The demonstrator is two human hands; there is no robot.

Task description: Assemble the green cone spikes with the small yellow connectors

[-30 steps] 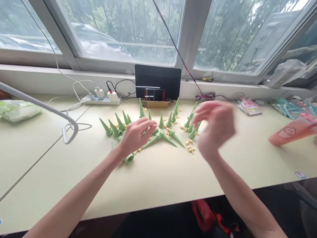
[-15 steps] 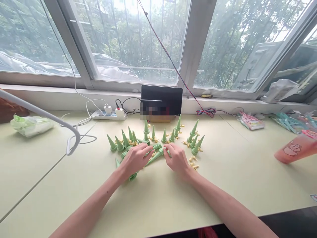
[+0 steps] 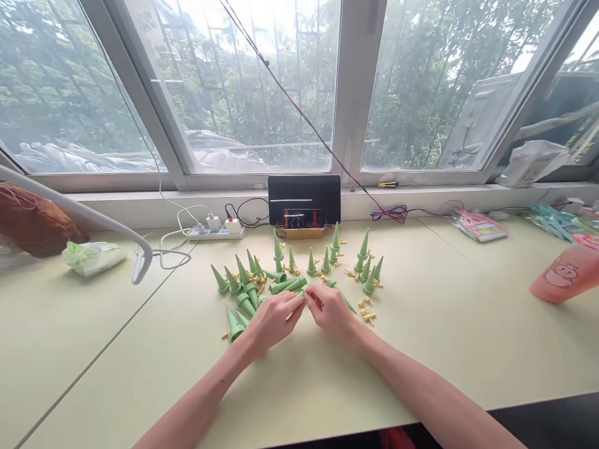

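Note:
My left hand (image 3: 276, 315) is closed on a green plastic spike, of which only a small green end (image 3: 302, 290) shows above the fingers. Thumb and fingertips of my right hand (image 3: 332, 308) are pinched together at that same end; what they grip is too small to make out. Behind my right hand lies a loose green spike (image 3: 345, 296). Further green spikes (image 3: 287, 285) lie just beyond my left hand, and another (image 3: 234, 324) leans to its left. Several green cones (image 3: 311, 262) stand point up in an arc, many with small yellow nozzles at their sides.
Loose yellow nozzles (image 3: 366, 305) lie right of my right hand. At the back, a dark screen (image 3: 304, 190) stands behind a phone (image 3: 303, 218). A power strip (image 3: 215, 233) sits left, a lamp arm (image 3: 107, 224) reaches in, and a pink cup (image 3: 564, 277) is tilted at right.
My hands have come together at the green end. A spike that lay between them is no longer seen there, and one now shows behind my right hand. The view has shifted slightly.

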